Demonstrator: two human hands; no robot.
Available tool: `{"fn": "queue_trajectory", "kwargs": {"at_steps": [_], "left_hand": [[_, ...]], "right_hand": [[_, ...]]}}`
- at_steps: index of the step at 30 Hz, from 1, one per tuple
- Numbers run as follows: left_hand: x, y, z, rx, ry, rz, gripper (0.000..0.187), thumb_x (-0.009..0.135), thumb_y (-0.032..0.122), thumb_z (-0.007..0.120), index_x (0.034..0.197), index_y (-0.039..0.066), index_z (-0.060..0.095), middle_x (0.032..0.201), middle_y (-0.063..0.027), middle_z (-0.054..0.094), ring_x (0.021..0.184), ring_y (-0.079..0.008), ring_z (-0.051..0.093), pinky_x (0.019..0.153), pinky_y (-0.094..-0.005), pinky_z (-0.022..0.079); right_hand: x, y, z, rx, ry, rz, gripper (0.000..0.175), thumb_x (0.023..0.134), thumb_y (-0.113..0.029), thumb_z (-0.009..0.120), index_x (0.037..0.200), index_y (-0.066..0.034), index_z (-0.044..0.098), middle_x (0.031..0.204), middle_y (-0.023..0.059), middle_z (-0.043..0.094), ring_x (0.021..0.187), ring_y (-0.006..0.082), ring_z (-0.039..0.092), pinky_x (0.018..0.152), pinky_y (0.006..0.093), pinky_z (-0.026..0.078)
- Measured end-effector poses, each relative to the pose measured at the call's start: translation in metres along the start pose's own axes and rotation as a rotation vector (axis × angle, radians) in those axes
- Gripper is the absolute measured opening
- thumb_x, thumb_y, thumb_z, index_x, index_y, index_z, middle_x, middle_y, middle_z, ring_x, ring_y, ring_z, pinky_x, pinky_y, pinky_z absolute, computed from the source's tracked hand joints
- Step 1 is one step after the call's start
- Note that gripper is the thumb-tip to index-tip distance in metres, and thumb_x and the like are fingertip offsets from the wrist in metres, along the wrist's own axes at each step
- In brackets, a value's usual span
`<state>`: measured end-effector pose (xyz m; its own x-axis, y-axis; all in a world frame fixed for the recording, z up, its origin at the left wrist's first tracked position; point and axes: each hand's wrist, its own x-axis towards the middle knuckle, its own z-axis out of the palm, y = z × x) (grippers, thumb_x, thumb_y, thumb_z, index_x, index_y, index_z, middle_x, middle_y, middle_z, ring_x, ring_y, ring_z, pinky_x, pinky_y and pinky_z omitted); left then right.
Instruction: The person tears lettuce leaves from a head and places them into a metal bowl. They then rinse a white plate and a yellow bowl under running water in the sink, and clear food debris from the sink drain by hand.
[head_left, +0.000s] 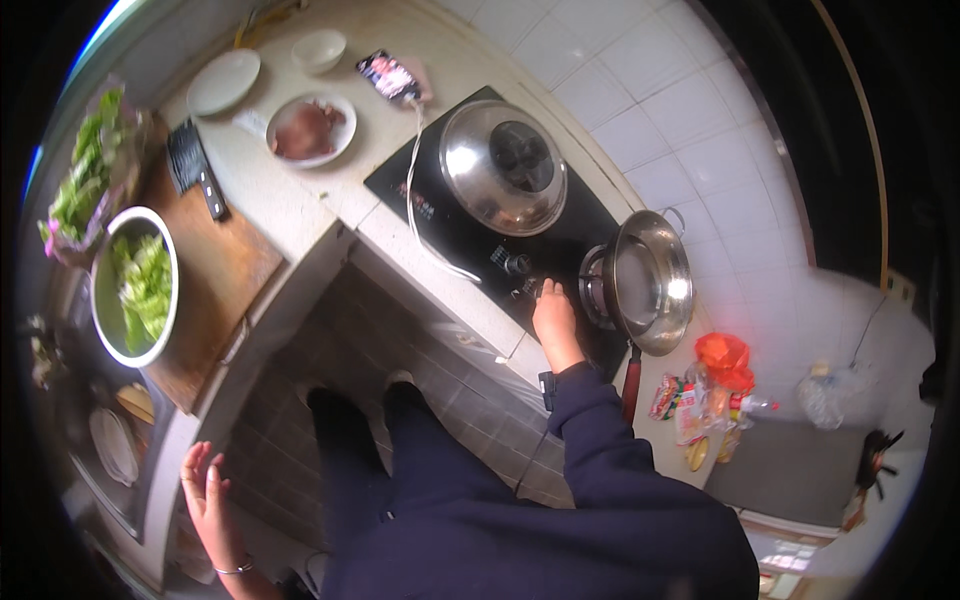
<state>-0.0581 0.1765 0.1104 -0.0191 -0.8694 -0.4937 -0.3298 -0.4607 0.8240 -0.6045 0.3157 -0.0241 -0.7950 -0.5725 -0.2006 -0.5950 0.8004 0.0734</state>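
Note:
My right hand (553, 315) is at the front right of the black gas hob (480, 217), its fingers on a control knob that they mostly cover. Just beyond it, a steel wok (646, 281) with a red handle (631, 390) sits over the right burner. A domed metal lid with a dark centre (502, 169) stands over the left part of the hob, beside a second knob (516, 263). My left hand (206, 487) hangs in the air at the lower left, fingers apart, holding nothing, near the counter edge.
A cleaver (196, 169) and a bowl of cut green leaves (142, 292) rest on a wooden board (225, 262). Behind are a plate of meat (311, 131), an empty-looking bowl (319, 51) and a phone (388, 77), whose white cable (412, 195) crosses the hob. Packets (694, 409) lie right.

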Motion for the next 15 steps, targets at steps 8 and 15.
{"fn": "queue_trajectory", "kwargs": {"at_steps": [8, 15], "left_hand": [[0.011, -0.032, -0.004, 0.018, -0.021, -0.102, 0.046, 0.093, 0.029, 0.053, 0.134, 0.009, 0.045, 0.133, -0.0073, 0.050, 0.116, -0.0169, 0.051, 0.090, -0.0268, 0.037], [0.022, -0.054, -0.014, 0.093, -0.025, -0.157, 0.049, 0.092, 0.034, 0.054, 0.134, 0.012, 0.046, 0.134, -0.0090, 0.051, 0.119, -0.0202, 0.051, 0.095, -0.0302, 0.038]], "right_hand": [[-0.011, -0.004, 0.017, 0.065, 0.077, 0.007, 0.077, 0.091, -0.034, 0.057, 0.144, 0.0056, 0.017, 0.150, 0.0269, 0.019, 0.139, 0.0369, 0.023, 0.111, 0.0388, 0.028], [-0.013, -0.002, 0.040, 0.134, 0.207, 0.011, 0.080, 0.094, -0.037, 0.051, 0.146, 0.0044, 0.008, 0.154, 0.0239, 0.006, 0.143, 0.0355, 0.010, 0.113, 0.0462, 0.020]]}}
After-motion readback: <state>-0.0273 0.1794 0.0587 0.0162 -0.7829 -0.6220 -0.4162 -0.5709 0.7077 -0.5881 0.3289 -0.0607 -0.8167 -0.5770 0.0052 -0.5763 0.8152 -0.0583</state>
